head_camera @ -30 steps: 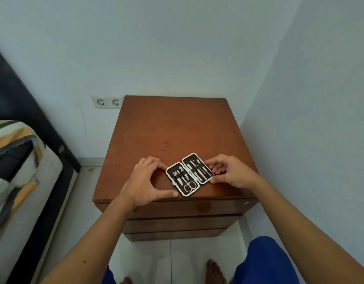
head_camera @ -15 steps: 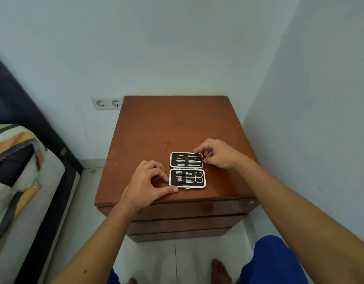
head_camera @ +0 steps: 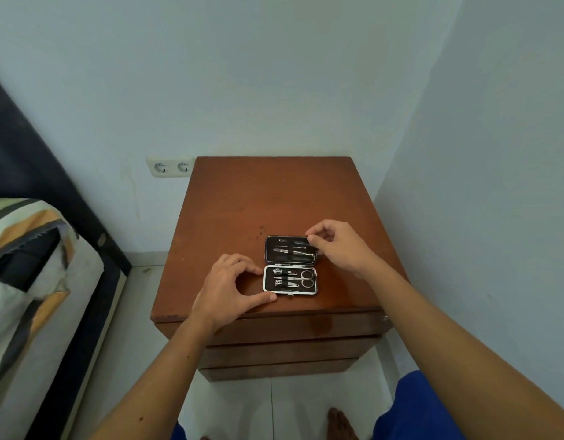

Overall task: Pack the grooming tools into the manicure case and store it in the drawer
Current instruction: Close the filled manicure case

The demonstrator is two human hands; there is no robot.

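Since a second ago, the open manicure case (head_camera: 290, 265) had turned square to the nightstand (head_camera: 274, 198) front edge, long sides running left-right. The left hand (head_camera: 229, 285) pinched its near-left corner. The right hand (head_camera: 341, 246) pinched the far half's right edge.

Glossy brown wood nightstand (head_camera: 274, 198) — shiny metal tools (head_camera: 290, 279) in dark-lined, metal-rimmed manicure case (head_camera: 269, 249).
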